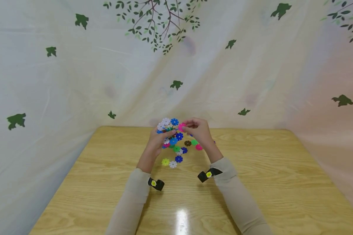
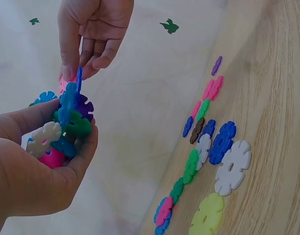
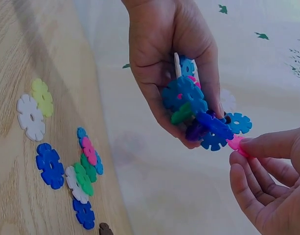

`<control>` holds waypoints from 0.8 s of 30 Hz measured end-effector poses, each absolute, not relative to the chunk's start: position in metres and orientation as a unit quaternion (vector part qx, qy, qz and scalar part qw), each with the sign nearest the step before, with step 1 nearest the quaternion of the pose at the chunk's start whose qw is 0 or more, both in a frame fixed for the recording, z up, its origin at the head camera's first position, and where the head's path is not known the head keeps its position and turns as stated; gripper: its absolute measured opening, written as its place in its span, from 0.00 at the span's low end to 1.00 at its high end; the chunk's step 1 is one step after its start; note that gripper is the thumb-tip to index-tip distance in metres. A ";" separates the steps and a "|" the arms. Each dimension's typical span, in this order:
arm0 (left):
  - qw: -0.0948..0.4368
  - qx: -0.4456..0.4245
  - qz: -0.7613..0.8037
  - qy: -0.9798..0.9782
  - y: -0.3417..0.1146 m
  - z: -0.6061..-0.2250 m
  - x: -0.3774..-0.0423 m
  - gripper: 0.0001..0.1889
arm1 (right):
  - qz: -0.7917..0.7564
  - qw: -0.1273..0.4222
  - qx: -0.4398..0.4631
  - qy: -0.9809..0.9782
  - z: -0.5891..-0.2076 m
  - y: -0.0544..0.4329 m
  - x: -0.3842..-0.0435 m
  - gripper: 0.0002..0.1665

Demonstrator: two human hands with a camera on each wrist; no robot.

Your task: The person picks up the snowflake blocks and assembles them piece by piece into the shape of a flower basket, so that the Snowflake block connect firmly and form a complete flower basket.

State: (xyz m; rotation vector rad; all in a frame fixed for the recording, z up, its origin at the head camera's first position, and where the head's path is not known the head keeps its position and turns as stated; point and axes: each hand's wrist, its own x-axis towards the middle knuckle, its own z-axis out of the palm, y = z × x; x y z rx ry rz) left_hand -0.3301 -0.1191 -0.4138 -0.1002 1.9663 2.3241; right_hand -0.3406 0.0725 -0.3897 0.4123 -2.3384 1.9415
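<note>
Pale curtain (image 1: 120, 75), green birds (image 1: 81, 21), leafy branches (image 1: 170, 20); wood-grain table (image 1: 282, 169) below.

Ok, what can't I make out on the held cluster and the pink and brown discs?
Left wrist view: the lower side of the cluster, covered by the left hand.
Right wrist view: part of the pink disc, covered by the right hand.
Right wrist view: the lower part of the brown disc, cut off by the bottom edge.
Head view: the cluster's joints, too small.

Wood-grained tabletop (image 1: 91, 186), strewn with flower-shaped discs (image 1: 178, 159), a yellow disc (image 1: 165, 162) laid beside a white disc (image 1: 173, 164), a brown disc (image 1: 188, 143) set farther back
</note>
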 end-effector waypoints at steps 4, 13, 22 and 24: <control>0.049 -0.037 0.757 0.651 -0.118 -0.414 -0.330 0.28 | 0.628 0.048 0.133 -0.765 -0.390 0.071 -0.339 0.12; 0.044 -0.022 0.764 0.643 -0.116 -0.414 -0.330 0.25 | 0.607 0.078 0.137 -0.779 -0.391 0.070 -0.338 0.10; 0.033 -0.029 0.747 0.663 -0.117 -0.412 -0.329 0.24 | 0.596 0.100 0.135 -0.785 -0.393 0.064 -0.334 0.07; 0.028 -0.031 0.742 0.669 -0.118 -0.411 -0.328 0.23 | 0.599 0.105 0.139 -0.782 -0.393 0.063 -0.333 0.06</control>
